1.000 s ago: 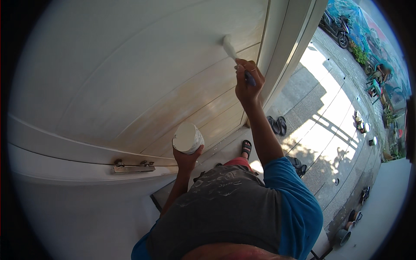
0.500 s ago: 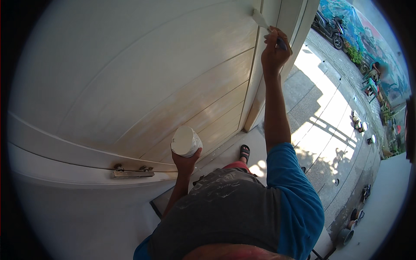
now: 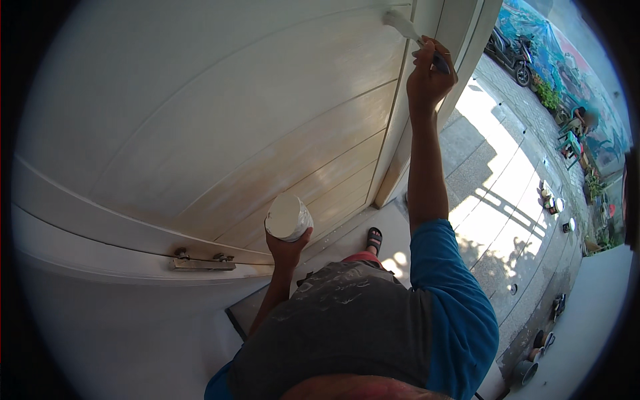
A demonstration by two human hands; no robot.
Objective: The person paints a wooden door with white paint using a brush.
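Observation:
My right hand (image 3: 432,72) is raised at the upper right, closed round the handle of a paintbrush (image 3: 402,27). The brush's pale bristles are at the panelled door (image 3: 267,87), close to its right edge; whether they touch it I cannot tell. Lower down, my left hand (image 3: 289,247) grips a paint tub (image 3: 287,217) whose side is smeared white. White paint shows at the top of the tub. The door is white above, while its lower boards are thinly coated with a tan tone showing through.
A metal door handle (image 3: 203,264) juts from the door's edge at lower left. To the right lies a sunlit paved yard (image 3: 490,180) with several paint cans (image 3: 553,203). Farther off are a motorbike (image 3: 517,57), a seated person (image 3: 583,123) and a painted wall (image 3: 560,47).
The brush has shifted slightly down along the door's right edge, and my right hand has moved a little to the right. My left hand keeps the tub in nearly the same place.

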